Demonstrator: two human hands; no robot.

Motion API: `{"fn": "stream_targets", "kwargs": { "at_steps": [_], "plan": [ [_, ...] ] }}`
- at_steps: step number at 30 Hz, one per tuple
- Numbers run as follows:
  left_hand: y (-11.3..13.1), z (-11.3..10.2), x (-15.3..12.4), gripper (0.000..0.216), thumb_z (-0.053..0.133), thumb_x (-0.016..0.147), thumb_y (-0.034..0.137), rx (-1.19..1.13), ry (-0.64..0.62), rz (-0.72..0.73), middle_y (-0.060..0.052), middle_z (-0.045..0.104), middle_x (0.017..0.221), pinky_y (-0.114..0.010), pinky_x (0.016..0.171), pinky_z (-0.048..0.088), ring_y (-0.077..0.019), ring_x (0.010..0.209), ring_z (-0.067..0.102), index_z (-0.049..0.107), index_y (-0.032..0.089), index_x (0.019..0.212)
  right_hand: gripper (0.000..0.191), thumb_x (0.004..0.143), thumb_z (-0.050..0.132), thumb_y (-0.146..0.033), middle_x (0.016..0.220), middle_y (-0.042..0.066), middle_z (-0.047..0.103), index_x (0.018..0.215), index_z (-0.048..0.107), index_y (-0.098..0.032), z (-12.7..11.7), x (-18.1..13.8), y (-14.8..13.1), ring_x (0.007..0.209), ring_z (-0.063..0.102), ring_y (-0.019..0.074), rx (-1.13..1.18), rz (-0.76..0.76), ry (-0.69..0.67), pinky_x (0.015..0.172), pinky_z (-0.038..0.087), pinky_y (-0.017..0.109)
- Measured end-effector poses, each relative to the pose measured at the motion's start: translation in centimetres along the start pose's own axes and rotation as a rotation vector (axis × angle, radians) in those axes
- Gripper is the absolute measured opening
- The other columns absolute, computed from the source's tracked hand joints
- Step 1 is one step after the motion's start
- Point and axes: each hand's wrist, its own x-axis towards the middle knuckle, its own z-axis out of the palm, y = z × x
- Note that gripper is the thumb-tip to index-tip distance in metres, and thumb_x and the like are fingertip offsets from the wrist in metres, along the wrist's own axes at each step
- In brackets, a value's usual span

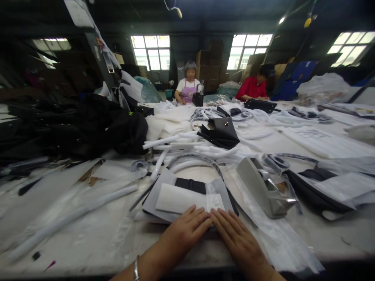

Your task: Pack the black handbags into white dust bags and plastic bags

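Observation:
My left hand (185, 231) and my right hand (234, 235) lie flat side by side, fingers stretched out, pressing on the near edge of a clear plastic bag (215, 203). Inside the bag is a grey-wrapped black item (190, 185) with a white paper sheet (178, 198) on top. A curved handle wrapped in white (195, 159) arches just beyond it. Neither hand grips anything.
A grey tape dispenser (265, 187) stands right of my hands. Black bags (76, 128) are piled at the left, another black bag (221, 132) at centre, white foam rolls (172, 141) around it. Two people sit at the table's far end.

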Motion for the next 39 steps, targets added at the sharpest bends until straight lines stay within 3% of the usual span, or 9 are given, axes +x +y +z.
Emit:
{"fn": "stream_targets", "kwargs": {
  "at_steps": [3,6,10,17,23,31,35,37,39],
  "plan": [
    [-2.0,-2.8,-2.2,0.044,0.034,0.103,0.009,0.164,-0.15,-0.001,-0.005,0.051,0.148,-0.046,0.117,0.036,-0.0221,0.139,0.044,0.042,0.015,0.145,0.046,0.1,0.029,-0.003,0.138,0.006,0.061,0.135,0.057,-0.01,-0.1,0.5,0.6,0.129,0.053,0.0225,-0.006,-0.038,0.04,0.115,0.033,0.042],
    [-4.1,-4.1,-4.7,0.056,0.037,0.1,0.004,0.251,-0.265,-0.024,-0.003,0.037,0.157,-0.046,0.118,0.033,-0.0226,0.145,0.033,0.03,0.021,0.153,0.044,0.1,0.03,-0.004,0.136,0.007,0.063,0.132,0.059,-0.01,-0.3,1.0,1.1,0.125,0.057,0.0235,0.005,-0.062,0.057,0.106,0.044,0.042],
    [-5.3,-3.1,-6.4,0.066,0.038,0.095,-0.001,0.175,-0.302,-0.11,-0.002,0.035,0.158,-0.045,0.116,0.037,-0.0204,0.145,0.033,0.027,0.025,0.153,0.04,0.098,0.036,-0.003,0.13,0.009,0.067,0.13,0.06,-0.009,0.1,1.4,1.7,0.118,0.061,0.0249,0.038,-0.096,0.081,0.1,0.051,0.043],
    [-5.1,-2.7,-5.9,0.091,0.047,0.071,-0.006,0.046,-0.339,-0.161,-0.005,0.034,0.158,-0.046,0.117,0.034,-0.0221,0.144,0.035,0.025,0.024,0.154,0.035,0.095,0.044,-0.007,0.116,0.014,0.071,0.124,0.063,-0.008,0.3,2.8,3.3,0.103,0.066,0.0254,0.1,-0.182,0.12,0.09,0.057,0.041],
    [-4.7,-4.1,-5.2,0.086,0.054,0.073,0.0,0.164,-0.223,-0.186,-0.004,0.038,0.157,-0.048,0.114,0.038,-0.0241,0.142,0.039,0.033,0.031,0.15,0.046,0.09,0.051,-0.007,0.116,0.012,0.07,0.135,0.055,-0.013,-2.4,5.8,6.1,0.105,0.064,0.0239,0.15,-0.261,-0.014,0.088,0.056,0.037],
    [-4.9,-1.7,-4.7,0.07,0.048,0.079,0.0,0.375,0.038,-0.162,-0.011,0.055,0.144,-0.043,0.102,0.051,-0.0257,0.125,0.059,0.046,0.024,0.144,0.058,0.085,0.053,-0.007,0.121,0.008,0.067,0.142,0.049,-0.018,-3.9,10.0,10.2,0.111,0.059,0.0201,0.228,-0.359,-0.197,0.097,0.05,0.033],
    [-4.5,-1.3,-3.3,0.073,0.042,0.078,-0.002,0.325,0.064,-0.209,-0.008,0.058,0.141,-0.035,0.095,0.056,-0.0221,0.117,0.065,0.044,0.024,0.146,0.063,0.088,0.057,-0.01,0.139,0.007,0.058,0.148,0.04,-0.021,-4.8,9.2,11.4,0.128,0.051,0.0211,0.229,-0.236,-0.215,0.11,0.04,0.04],
    [-4.0,-1.3,-2.7,0.074,0.04,0.077,-0.002,0.3,0.073,-0.248,-0.005,0.058,0.141,-0.032,0.092,0.057,-0.0212,0.116,0.066,0.044,0.025,0.146,0.061,0.091,0.058,-0.015,0.145,0.008,0.053,0.148,0.039,-0.022,-5.7,6.9,11.5,0.134,0.046,0.023,0.231,-0.034,-0.143,0.113,0.037,0.045],
    [-3.5,-1.2,-2.2,0.075,0.04,0.077,-0.001,0.295,0.074,-0.279,-0.004,0.058,0.141,-0.031,0.09,0.058,-0.0212,0.115,0.067,0.043,0.027,0.147,0.048,0.095,0.058,-0.021,0.137,0.01,0.058,0.142,0.047,-0.023,-6.6,3.3,11.0,0.128,0.052,0.0229,0.251,0.209,-0.038,0.109,0.043,0.043]
  ]
}}
